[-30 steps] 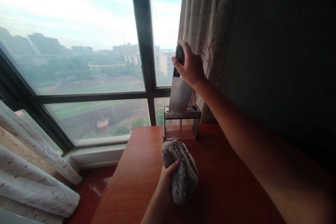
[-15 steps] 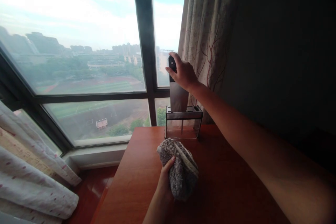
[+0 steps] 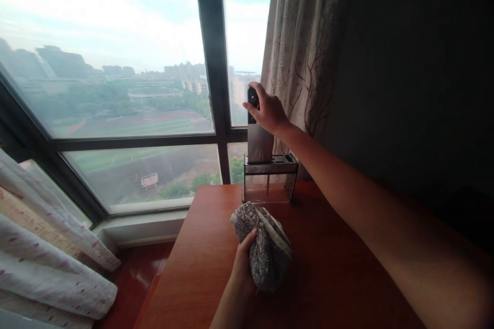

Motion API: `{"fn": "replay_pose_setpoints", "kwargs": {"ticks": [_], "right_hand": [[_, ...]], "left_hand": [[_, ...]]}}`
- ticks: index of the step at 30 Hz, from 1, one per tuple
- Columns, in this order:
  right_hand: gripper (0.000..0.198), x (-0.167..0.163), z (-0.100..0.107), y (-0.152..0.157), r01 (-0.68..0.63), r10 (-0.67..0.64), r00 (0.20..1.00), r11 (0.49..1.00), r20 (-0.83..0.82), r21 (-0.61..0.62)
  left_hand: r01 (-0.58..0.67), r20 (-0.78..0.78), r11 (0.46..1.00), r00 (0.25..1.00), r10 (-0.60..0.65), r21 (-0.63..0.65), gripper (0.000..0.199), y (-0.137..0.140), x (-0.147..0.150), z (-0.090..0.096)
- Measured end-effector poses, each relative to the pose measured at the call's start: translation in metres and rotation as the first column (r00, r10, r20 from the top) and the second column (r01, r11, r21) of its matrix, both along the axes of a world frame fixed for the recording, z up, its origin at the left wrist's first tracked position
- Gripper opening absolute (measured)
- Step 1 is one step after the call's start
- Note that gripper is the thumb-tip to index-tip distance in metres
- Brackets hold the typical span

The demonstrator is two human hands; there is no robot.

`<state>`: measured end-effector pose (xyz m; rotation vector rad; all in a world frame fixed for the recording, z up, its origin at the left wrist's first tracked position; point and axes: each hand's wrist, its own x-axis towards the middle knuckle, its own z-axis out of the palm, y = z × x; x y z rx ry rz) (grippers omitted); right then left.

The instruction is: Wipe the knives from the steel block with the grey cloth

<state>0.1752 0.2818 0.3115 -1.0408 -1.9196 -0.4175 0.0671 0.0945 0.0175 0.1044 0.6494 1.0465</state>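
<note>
My right hand [image 3: 267,108] grips the black handle of a cleaver [image 3: 259,143], its broad blade pointing down. The blade's lower edge is at the top of a metal knife rack [image 3: 266,167], near its left end; whether it sits inside a slot I cannot tell. The rack has slots on top and see-through sides, and stands at the table's far edge. Closer to me, my left hand [image 3: 244,257] is closed around a bunched grey cloth [image 3: 266,249], thumb on top, above the tabletop. Most of the left fingers are hidden under the cloth.
The reddish-brown wooden table [image 3: 200,247] stretches from below me to the window. Behind it rises a window with a dark frame [image 3: 222,151]. A patterned curtain [image 3: 297,61] hangs behind the rack, and a pale curtain [image 3: 50,267] is at the left.
My right hand and the cleaver have come down slightly, and the blade has shifted a little left over the rack. My left hand with the cloth has hardly moved.
</note>
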Motion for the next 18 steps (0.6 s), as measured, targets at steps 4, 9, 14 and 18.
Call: {"fn": "replay_pose_setpoints", "kwargs": {"ticks": [4, 9, 14, 18], "right_hand": [[0.047, 0.000, -0.015, 0.005, 0.017, -0.019, 0.999, 0.999, -0.033, -0.040], [0.044, -0.001, -0.050, 0.007, 0.062, -0.070, 0.996, 0.988, -0.052, -0.142], [0.042, -0.006, -0.086, 0.002, 0.083, -0.094, 0.995, 0.963, -0.032, -0.257], [0.046, -0.008, -0.105, -0.001, 0.124, -0.134, 0.991, 0.929, -0.003, -0.348]], "left_hand": [[-0.008, -0.008, 1.000, 1.000, 0.008, -0.007, 0.054, 0.000, 0.000, 0.001], [0.002, -0.005, 1.000, 1.000, -0.002, -0.003, 0.051, 0.000, 0.001, 0.002], [-0.002, 0.034, 1.000, 0.999, 0.003, -0.025, 0.050, 0.000, -0.001, 0.005], [-0.029, 0.128, 1.000, 0.991, 0.027, 0.011, 0.046, 0.001, -0.004, 0.005]]}}
